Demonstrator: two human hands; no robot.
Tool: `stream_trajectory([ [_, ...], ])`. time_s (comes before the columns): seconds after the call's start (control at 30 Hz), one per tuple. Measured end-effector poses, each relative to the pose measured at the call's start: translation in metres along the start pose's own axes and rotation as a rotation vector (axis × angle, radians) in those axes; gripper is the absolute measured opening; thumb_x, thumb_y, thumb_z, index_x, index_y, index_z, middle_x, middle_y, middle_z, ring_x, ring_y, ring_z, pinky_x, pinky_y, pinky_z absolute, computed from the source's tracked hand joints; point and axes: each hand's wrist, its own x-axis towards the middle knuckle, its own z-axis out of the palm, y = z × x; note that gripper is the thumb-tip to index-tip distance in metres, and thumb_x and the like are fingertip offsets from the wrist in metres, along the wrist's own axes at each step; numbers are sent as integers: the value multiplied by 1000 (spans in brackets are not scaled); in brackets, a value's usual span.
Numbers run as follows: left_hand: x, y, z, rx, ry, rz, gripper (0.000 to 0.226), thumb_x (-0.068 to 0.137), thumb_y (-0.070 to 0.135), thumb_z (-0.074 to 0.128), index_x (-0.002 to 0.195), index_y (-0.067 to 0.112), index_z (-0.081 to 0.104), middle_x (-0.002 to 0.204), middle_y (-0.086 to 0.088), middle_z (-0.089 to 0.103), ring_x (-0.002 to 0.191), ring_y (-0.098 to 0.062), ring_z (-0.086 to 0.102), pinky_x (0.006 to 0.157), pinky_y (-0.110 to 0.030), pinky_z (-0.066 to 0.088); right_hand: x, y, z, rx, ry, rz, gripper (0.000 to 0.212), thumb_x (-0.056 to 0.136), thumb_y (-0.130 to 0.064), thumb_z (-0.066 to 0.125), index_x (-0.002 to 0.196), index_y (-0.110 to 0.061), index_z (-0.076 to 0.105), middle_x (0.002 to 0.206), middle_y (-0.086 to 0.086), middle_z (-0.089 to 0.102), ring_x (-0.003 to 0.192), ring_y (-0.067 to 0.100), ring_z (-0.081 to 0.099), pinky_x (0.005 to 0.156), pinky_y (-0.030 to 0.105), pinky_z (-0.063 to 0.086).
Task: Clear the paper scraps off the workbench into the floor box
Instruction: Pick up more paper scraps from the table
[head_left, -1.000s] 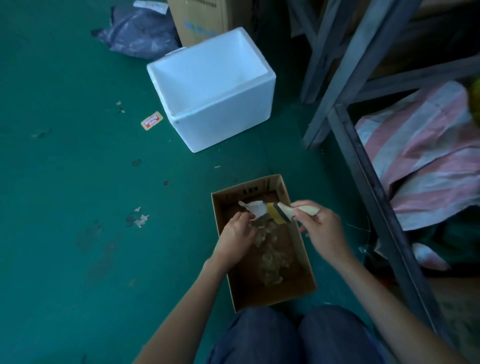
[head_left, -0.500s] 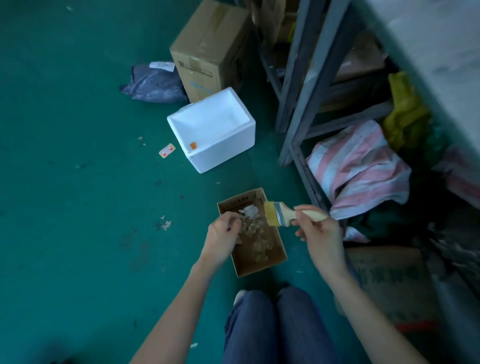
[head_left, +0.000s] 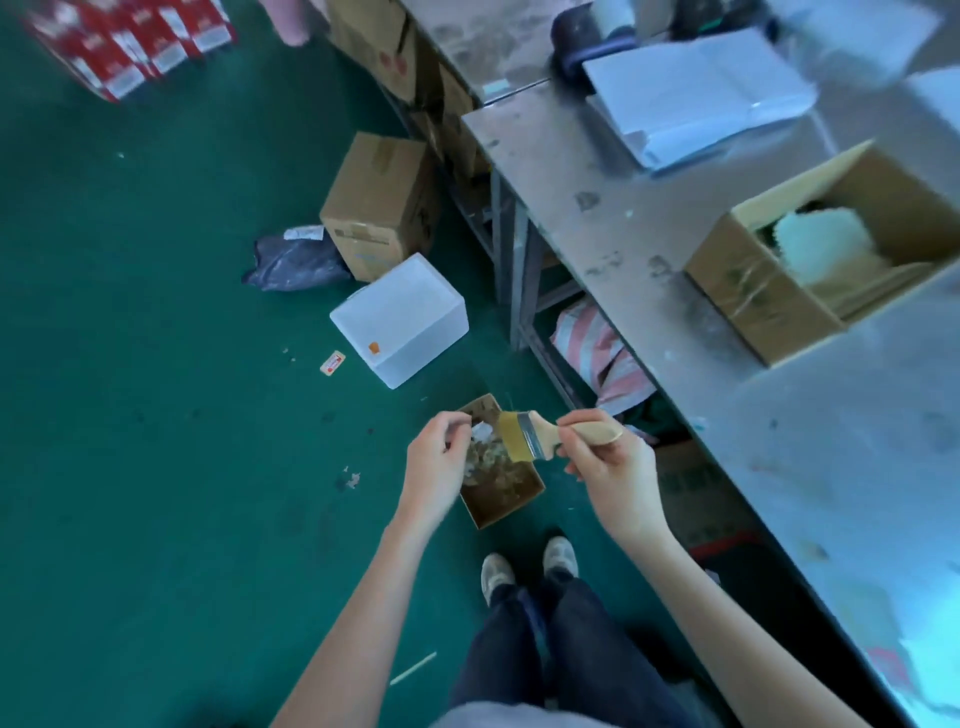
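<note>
A small open cardboard box (head_left: 511, 506) sits on the green floor in front of my feet, with pale paper scraps (head_left: 485, 452) piled inside it. My left hand (head_left: 439, 457) hovers over the box's left rim, fingers curled and pinching near a white scrap (head_left: 482, 430); whether it grips the scrap is unclear. My right hand (head_left: 608, 462) holds a paintbrush (head_left: 540, 434) by its wooden handle, bristles pointing left over the box. The grey workbench (head_left: 623, 208) runs along the right.
A white foam box (head_left: 402, 322) stands just beyond the cardboard box, with a brown carton (head_left: 379, 202) and a dark plastic bag (head_left: 293, 265) behind it. On the bench are an open carton (head_left: 769, 296) and white sheets (head_left: 691, 93). A striped sack (head_left: 602, 353) lies under the bench.
My view has risen and pulled back, so the box looks smaller and the workbench top has come into sight. Both hands stay over the box, brush still in the right.
</note>
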Motion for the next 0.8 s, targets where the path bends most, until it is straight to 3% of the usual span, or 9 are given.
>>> stream_trajectory([
  [0.17, -23, 30, 4, 11, -82, 68, 18, 98, 21, 47, 105, 20, 63, 104, 9, 66, 90, 12, 56, 67, 2, 36, -25, -16, -34, 18, 114, -4, 10, 86, -7, 60, 81, -12, 66, 68, 0, 67, 57, 22, 61, 55, 45, 52],
  [0.27, -32, 49, 22, -19, -143, 113, 17, 98, 21, 46, 104, 25, 62, 109, 7, 66, 100, 1, 60, 80, -9, 42, -36, -14, -64, 67, 226, 24, 8, 83, -15, 59, 80, -17, 67, 64, 0, 66, 56, 20, 61, 57, 47, 52],
  [0.47, -50, 94, 86, 13, -303, 221, 19, 98, 23, 45, 110, 22, 60, 113, 9, 64, 108, -6, 59, 90, -21, 44, -64, 0, -147, 177, 455, 84, 10, 85, -11, 62, 78, -15, 67, 62, -1, 65, 55, 15, 59, 56, 35, 49],
  [0.6, -64, 134, 144, 44, -428, 309, 19, 98, 26, 47, 112, 23, 60, 113, 10, 63, 107, -5, 58, 84, -15, 41, -88, 9, -209, 241, 613, 80, 8, 85, -15, 61, 80, -12, 67, 59, 0, 64, 53, 18, 57, 53, 27, 45],
  [0.8, -88, 189, 228, 164, -546, 484, 24, 99, 27, 46, 120, 19, 54, 117, 9, 58, 103, -4, 53, 75, -7, 40, -126, 39, -289, 281, 824, 102, 11, 89, -6, 60, 81, -10, 67, 59, 0, 63, 54, 15, 57, 53, 21, 44],
])
